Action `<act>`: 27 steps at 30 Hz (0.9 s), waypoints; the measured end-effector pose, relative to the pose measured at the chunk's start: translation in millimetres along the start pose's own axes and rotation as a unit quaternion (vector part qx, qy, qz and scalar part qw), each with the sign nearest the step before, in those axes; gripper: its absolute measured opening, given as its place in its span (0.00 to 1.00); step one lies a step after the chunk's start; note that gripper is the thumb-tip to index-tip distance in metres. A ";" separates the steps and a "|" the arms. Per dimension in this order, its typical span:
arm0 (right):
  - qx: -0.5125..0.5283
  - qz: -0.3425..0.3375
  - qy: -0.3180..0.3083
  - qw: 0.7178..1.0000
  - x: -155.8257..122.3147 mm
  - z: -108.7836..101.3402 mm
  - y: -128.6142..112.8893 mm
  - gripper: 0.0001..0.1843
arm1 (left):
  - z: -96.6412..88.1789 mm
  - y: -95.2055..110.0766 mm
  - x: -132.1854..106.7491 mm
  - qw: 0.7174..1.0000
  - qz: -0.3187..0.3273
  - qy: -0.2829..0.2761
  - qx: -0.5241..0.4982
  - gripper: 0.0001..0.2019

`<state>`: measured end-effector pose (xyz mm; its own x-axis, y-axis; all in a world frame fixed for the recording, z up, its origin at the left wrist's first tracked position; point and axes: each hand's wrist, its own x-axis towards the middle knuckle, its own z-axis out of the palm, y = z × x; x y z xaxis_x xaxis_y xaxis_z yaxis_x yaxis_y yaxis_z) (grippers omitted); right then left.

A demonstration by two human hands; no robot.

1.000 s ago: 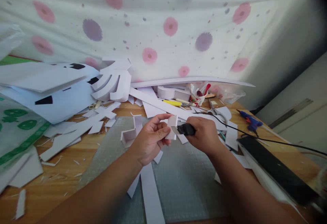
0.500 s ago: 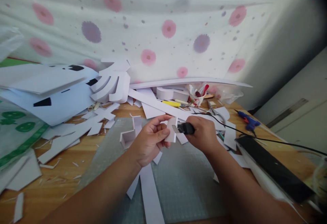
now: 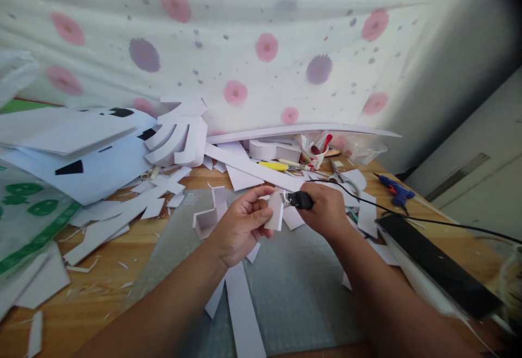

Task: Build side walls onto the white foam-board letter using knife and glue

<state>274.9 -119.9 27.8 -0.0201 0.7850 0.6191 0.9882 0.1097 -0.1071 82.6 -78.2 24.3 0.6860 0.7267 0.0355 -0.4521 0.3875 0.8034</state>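
Pinched in my left hand (image 3: 244,219) is a small white foam board piece (image 3: 275,211), held above the cutting mat (image 3: 302,292). My right hand (image 3: 326,208) is closed round a black utility knife (image 3: 300,200). Its blade meets the upper right edge of the piece, where a thin white shaving shows. Behind my left wrist stands an angled white foam board shape (image 3: 206,221) on the mat. A long white strip (image 3: 243,314) lies below my hands, partly hidden by my left forearm.
White offcuts (image 3: 122,216) litter the wooden table on the left. At the back are a yellow-handled tool (image 3: 273,166), a cup (image 3: 312,156) of tools and scissors (image 3: 342,176). A blue glue gun (image 3: 395,192), a black cable (image 3: 428,222) and a long black-topped object (image 3: 440,265) lie right.
The knife blade has moved to the upper edge of the foam board piece, and a curl of shaving now shows there. The piece has turned slightly in my left hand.
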 end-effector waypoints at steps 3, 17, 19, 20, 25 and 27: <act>0.000 0.018 -0.009 1.000 0.6 2.1 0.9 0.06 | -0.3 0.7 0.1 1.000 0.002 0.004 -0.003 0.19; 0.466 0.198 -0.076 0.859 2.5 11.8 -12.3 0.15 | -3.4 -4.3 8.3 0.960 0.157 0.162 0.168 0.20; 0.556 0.219 -0.100 0.795 0.8 12.4 -22.2 0.16 | -3.9 -4.9 9.3 0.950 0.167 0.188 0.186 0.20; 0.569 0.224 -0.105 0.784 0.3 12.5 -26.0 0.17 | -3.8 -5.2 9.2 0.949 0.166 0.190 0.191 0.20; 0.595 0.259 -0.095 0.755 0.6 10.4 -27.9 0.13 | -3.7 -4.0 4.2 0.972 0.124 0.105 0.171 0.17; 0.607 0.257 -0.089 0.747 1.1 8.0 -22.7 0.12 | -5.0 -2.2 2.7 0.988 0.090 0.041 0.122 0.18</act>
<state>251.2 -116.6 24.7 0.1872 0.9705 0.1520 0.0081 0.1532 -0.9882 82.6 -74.3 19.6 0.5544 0.8184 0.1512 -0.4051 0.1066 0.9080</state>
